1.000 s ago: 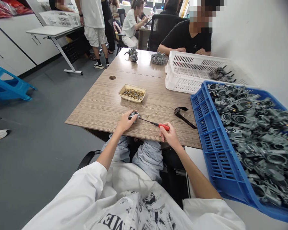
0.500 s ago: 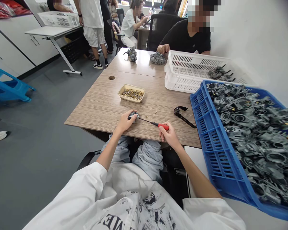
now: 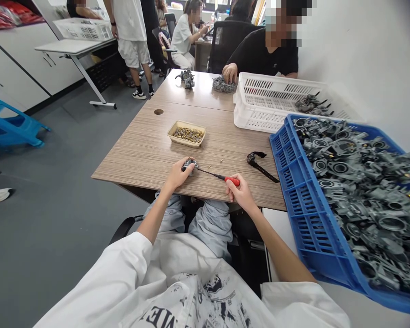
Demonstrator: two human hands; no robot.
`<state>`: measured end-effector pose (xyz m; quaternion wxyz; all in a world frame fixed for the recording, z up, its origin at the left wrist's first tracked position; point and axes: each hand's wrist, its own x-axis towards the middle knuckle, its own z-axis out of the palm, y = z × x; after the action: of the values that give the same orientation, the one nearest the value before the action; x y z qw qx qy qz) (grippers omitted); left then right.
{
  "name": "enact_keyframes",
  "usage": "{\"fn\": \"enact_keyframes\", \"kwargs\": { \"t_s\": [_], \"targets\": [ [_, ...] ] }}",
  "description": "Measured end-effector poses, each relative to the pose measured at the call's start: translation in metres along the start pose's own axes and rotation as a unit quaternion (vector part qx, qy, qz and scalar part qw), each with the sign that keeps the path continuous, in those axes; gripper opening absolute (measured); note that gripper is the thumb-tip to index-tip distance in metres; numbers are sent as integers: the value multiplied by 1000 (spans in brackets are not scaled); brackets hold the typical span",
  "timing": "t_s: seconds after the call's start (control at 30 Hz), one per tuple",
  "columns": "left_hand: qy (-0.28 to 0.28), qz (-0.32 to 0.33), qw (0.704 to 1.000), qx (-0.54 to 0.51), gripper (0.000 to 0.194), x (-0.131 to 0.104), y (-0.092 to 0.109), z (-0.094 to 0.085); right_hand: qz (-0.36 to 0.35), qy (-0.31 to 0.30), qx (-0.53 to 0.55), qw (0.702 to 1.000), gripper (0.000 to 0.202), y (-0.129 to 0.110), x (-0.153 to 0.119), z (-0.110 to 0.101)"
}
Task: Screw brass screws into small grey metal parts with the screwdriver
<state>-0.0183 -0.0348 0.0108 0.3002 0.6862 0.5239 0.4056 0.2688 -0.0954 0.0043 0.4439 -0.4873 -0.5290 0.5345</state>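
Near the table's front edge, my left hand [image 3: 179, 173] is closed around a small grey metal casting [image 3: 190, 163], which is partly hidden by the fingers. My right hand [image 3: 238, 189] grips the red handle of a screwdriver [image 3: 231, 181]. Its thin dark shaft points left, and the tip meets the casting's right side. Just beyond the shaft lie two small brass pieces [image 3: 209, 166], loose on the wood. Farther back, a cream tray [image 3: 172, 138] holds many small brass and silver pieces.
A black wristwatch [image 3: 259, 166] lies right of my right hand. A blue crate [image 3: 294, 196] piled with grey castings stands at the right, a white crate [image 3: 246, 119] behind it. Across the table [image 3: 136, 150], a co-worker's hand [image 3: 230, 73] is over a heap of small grey parts [image 3: 222, 85].
The co-worker's hand across the table has moved down onto the heap of grey parts. My hands, the casting and the screwdriver stay almost exactly where they were.
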Motion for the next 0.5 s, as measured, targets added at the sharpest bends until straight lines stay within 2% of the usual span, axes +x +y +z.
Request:
{"fn": "enact_keyframes", "kwargs": {
  "t_s": [0.5],
  "targets": [
    [0,-6,1000,-5,39,0,2,-1,-3,1,-1,1000,41,3,0,-1]
  ]
}}
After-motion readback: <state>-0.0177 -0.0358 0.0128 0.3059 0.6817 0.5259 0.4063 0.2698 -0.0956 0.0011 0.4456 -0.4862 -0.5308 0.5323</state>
